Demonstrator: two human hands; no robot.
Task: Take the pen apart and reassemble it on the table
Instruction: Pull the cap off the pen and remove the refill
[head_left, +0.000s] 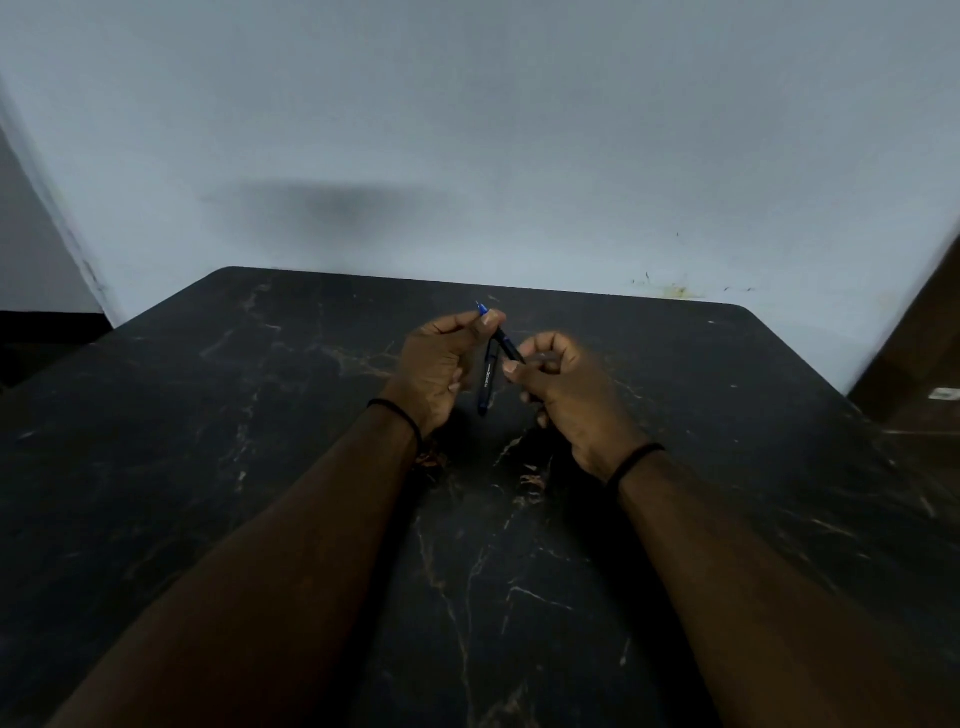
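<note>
Both hands are raised a little above the black marble-patterned table (260, 467). My left hand (441, 369) pinches a thin pen part (506, 345) near its blue tip, which points up and away. That part slants down to the right into my right hand (571, 395), whose fingers close on its lower end. A dark pen barrel (487, 382) with pale printing hangs nearly upright between the two hands, by my left palm. I cannot tell which fingers hold the barrel, or whether the two parts are joined.
A pale wall stands directly behind the table's far edge. A dark wooden piece of furniture (914, 364) is at the right edge of view. Each wrist wears a thin black band.
</note>
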